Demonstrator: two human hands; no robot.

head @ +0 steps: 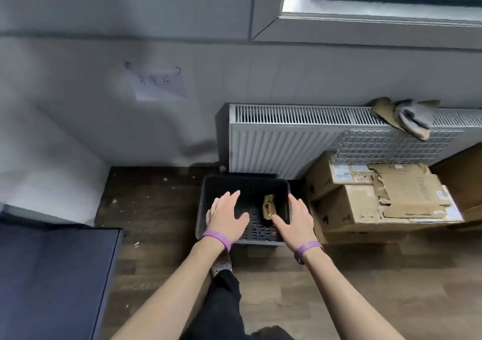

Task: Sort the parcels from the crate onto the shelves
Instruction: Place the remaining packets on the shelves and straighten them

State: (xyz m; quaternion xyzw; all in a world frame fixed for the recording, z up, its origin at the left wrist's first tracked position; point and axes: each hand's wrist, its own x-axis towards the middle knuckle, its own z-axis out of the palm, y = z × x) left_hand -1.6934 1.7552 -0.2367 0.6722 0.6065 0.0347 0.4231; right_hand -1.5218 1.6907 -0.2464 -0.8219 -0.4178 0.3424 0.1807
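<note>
Black crate (pixel 247 185); one brown parcel (pixel 269 206) inside, by the crate's right wall; left hand (pixel 225 217) above the crate's left side, grip spread, empty; right hand (pixel 294 221) above its right side, just beside the parcel, grip spread; advised: pinch the parcel's near end, lift straight up.

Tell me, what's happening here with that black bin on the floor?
A person reaches both open hands over a black plastic crate on the wooden floor. The left hand hovers over the crate's left side; the right hand reaches toward a small brown parcel, the only one visible inside. Neither hand holds anything yet. Cardboard boxes are stacked to the crate's right, by a radiator.
</note>
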